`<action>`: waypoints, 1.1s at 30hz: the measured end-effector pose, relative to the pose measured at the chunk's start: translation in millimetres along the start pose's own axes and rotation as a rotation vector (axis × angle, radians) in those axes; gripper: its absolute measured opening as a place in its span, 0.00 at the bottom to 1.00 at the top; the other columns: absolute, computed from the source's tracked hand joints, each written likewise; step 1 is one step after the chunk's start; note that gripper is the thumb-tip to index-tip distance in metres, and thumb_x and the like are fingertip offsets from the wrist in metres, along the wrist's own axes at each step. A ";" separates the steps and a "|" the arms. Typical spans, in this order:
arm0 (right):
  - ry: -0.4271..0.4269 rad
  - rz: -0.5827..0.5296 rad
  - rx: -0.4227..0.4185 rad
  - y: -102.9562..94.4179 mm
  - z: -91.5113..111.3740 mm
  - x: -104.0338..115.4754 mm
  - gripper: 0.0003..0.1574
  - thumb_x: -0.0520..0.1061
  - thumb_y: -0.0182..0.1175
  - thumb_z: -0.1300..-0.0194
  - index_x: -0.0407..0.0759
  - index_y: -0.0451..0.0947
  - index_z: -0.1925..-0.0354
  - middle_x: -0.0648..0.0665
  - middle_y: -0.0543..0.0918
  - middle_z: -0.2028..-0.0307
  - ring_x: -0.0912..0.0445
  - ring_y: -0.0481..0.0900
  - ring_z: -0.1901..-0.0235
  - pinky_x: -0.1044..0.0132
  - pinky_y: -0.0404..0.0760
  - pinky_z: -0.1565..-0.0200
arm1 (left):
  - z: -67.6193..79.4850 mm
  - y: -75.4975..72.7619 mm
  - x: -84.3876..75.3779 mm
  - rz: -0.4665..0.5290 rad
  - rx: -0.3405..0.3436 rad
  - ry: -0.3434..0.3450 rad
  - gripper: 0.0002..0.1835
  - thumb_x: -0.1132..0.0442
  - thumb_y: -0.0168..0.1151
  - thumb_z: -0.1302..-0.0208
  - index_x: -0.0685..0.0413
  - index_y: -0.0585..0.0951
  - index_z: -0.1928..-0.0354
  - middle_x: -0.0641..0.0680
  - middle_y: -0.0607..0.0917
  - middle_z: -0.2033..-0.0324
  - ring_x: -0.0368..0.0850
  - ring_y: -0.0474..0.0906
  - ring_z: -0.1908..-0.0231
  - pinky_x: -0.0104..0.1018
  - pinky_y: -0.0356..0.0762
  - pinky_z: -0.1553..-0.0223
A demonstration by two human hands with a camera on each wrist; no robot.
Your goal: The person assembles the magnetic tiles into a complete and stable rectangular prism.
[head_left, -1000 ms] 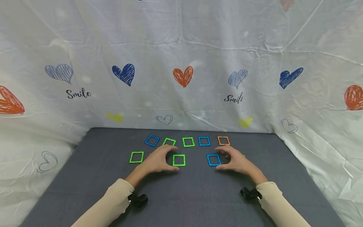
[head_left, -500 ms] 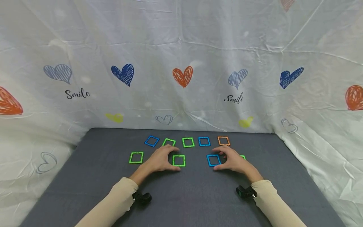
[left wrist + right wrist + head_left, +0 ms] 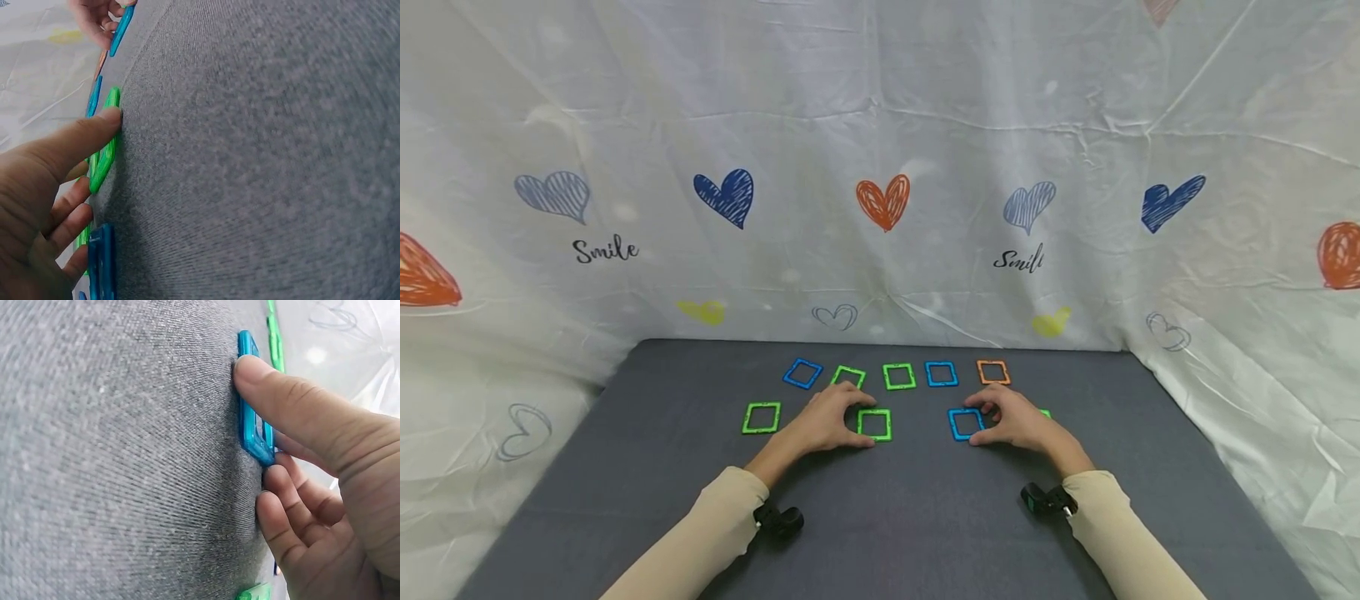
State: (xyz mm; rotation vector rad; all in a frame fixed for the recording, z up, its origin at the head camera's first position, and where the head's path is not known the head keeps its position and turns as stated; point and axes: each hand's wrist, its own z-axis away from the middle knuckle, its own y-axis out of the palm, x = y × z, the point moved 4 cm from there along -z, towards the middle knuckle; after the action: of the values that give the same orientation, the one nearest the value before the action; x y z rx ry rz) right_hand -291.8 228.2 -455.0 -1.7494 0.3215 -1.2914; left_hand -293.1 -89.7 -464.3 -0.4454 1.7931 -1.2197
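Observation:
My left hand (image 3: pixel 827 421) spans a green square frame-shaped building tile (image 3: pixel 875 412), thumb at its near edge and forefinger at its far edge. In the left wrist view that thumb touches the green tile, and a blue tile (image 3: pixel 102 262) lies by the lower fingers, hidden under the hand in the head view. My right hand (image 3: pixel 1018 421) grips a blue square tile (image 3: pixel 955 425) likewise; its thumb presses the near edge in the right wrist view. Both tiles lie at the dark grey cloth (image 3: pixel 910 517).
Along the back lie a blue tile (image 3: pixel 802 363), two green tiles (image 3: pixel 898 387), another blue tile (image 3: pixel 942 384) and an orange tile (image 3: pixel 994 382). A green tile (image 3: pixel 762 431) sits left of my left hand. Another green tile (image 3: pixel 1046 412) is mostly hidden behind my right hand. A heart-print curtain (image 3: pixel 880 275) hangs behind.
My right hand has shifted slightly left, and its thumb and fingers have come in on the blue tile. The left thumb and forefinger have drawn to the green tile's edges. The tiles stay put.

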 end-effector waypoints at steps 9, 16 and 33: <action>0.000 -0.002 0.012 -0.4 -1.5 -3.1 0.33 0.49 0.80 0.45 0.37 0.82 0.44 0.43 0.77 0.52 0.48 0.77 0.55 0.56 0.78 0.55 | -1.3 1.3 0.5 0.005 0.009 0.008 0.29 0.50 0.79 0.44 0.50 0.84 0.42 0.53 0.79 0.47 0.54 0.75 0.45 0.59 0.69 0.45; -0.017 0.007 0.008 2.1 -3.5 -6.6 0.32 0.51 0.79 0.44 0.39 0.82 0.45 0.46 0.77 0.51 0.51 0.76 0.55 0.56 0.78 0.55 | -0.5 -0.2 -1.0 0.035 0.003 0.023 0.28 0.51 0.79 0.45 0.53 0.84 0.43 0.53 0.79 0.49 0.52 0.75 0.47 0.59 0.69 0.48; -0.031 -0.012 -0.060 -3.0 6.7 -0.8 0.33 0.53 0.78 0.43 0.40 0.81 0.44 0.46 0.78 0.53 0.50 0.76 0.57 0.58 0.79 0.58 | 9.8 -11.1 -3.6 0.179 -0.063 0.075 0.28 0.56 0.77 0.41 0.56 0.82 0.40 0.53 0.79 0.48 0.52 0.78 0.51 0.50 0.76 0.50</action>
State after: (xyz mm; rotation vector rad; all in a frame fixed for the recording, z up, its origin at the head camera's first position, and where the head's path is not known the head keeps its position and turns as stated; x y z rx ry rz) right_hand -287.2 233.8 -453.4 -1.8232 0.3353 -1.2735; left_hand -285.1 -97.5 -454.1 -0.2710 1.8962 -1.0705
